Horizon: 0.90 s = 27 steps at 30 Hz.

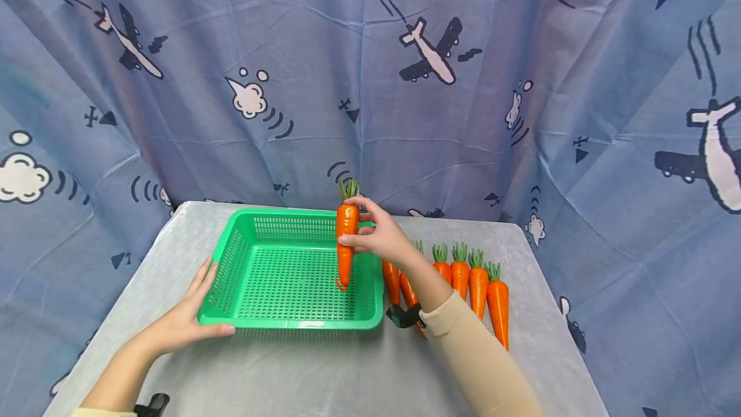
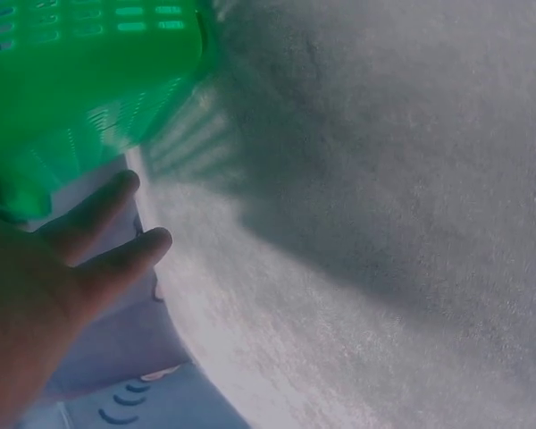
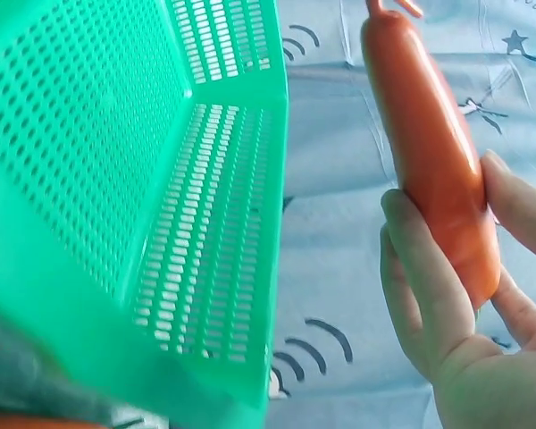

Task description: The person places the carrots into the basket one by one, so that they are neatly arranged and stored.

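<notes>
My right hand [image 1: 382, 234] holds an orange carrot [image 1: 347, 219] with green stem stubs, thumb on the near side and fingers on the far side. The carrot hangs tip down over the right part of a green plastic basket [image 1: 292, 325]. In the right wrist view the fingers wrap the thick end of the carrot [image 3: 426, 125]. My left hand [image 1: 184, 317] is at the basket's left front corner, its thumb along the front rim and its fingers by the left side. The left wrist view shows two straight fingers [image 2: 116, 268] beside the basket [image 2: 89, 98].
Several more carrots [image 1: 478, 285] lie in a row right of the basket, stems toward the back, some partly hidden by my right forearm. A grey-white table [image 1: 278, 378] bears everything. Blue curtains [image 1: 324, 82] with airplane prints hang behind and at both sides.
</notes>
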Motion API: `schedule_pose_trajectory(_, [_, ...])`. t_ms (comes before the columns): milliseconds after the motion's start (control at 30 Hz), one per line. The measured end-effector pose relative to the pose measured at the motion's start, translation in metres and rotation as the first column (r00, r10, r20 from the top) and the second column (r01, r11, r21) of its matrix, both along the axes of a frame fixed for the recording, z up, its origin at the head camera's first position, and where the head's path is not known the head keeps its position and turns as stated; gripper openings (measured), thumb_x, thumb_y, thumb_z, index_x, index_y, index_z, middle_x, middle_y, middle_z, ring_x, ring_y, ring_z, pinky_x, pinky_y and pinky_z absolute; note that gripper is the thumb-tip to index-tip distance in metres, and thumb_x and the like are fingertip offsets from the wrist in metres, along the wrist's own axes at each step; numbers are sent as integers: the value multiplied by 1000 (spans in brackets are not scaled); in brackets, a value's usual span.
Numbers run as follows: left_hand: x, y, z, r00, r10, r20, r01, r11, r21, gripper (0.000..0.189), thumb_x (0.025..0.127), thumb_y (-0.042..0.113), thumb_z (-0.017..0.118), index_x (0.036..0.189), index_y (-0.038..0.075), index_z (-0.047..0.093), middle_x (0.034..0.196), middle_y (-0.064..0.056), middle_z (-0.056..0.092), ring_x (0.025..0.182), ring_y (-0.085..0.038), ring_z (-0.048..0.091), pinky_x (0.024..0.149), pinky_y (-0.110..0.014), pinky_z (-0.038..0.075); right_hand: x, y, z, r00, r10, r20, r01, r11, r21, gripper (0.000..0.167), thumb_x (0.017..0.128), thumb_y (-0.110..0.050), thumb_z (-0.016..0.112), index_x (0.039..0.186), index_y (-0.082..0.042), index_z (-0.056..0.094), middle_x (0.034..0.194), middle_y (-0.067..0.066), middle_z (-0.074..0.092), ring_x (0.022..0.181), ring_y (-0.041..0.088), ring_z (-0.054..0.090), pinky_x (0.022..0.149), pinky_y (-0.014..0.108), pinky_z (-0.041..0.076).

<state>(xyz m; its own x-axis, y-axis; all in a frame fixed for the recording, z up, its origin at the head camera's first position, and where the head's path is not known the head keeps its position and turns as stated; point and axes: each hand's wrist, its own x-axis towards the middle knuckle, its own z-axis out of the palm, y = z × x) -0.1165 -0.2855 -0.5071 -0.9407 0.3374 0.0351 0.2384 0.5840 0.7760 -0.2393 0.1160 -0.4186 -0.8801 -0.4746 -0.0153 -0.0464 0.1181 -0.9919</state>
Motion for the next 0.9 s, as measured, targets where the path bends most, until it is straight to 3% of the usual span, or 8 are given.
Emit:
schedule_pose_trajectory(200, [0,-1,-1,1000,2,-5,-2,1000,0,131,73,25,89,163,10,-4,168,-13,-17,147,-59,-2,101,-82,18,-5,-25,-3,993,97,70,-89,991,-99,71,90,0,72,149,-21,40,136,23,43,107,35,67,84,57,57])
schedule_pose_trajectory(333, [0,-2,-2,1000,5,2,-5,1000,-1,130,73,25,89,163,12,-4,168,-12,-17,147,-59,-2,101,-82,19,-7,-44,-3,984,143,103,-133,986,-105,73,91,2,71,151,-19,37,137,22,42,108,35,67,82,53,58])
schedule_pose_trajectory(600, [1,-3,-3,1000,10,17,-10,1000,18,129,74,23,88,164,16,-5,169,-7,-18,149,-55,-3,102,-81,20,-12,-85,-14,972,186,141,-171,979,-110,71,87,5,74,147,-15,41,126,22,46,100,35,69,78,56,58])
schedule_pose_trajectory(900, [-1,-3,-5,1000,9,19,-9,1000,21,128,74,23,88,164,15,-3,169,-8,-17,149,-53,-1,102,-80,22,-21,-128,-30,970,153,189,-137,986,-97,65,82,10,77,132,-24,53,116,19,50,92,33,68,81,63,54])
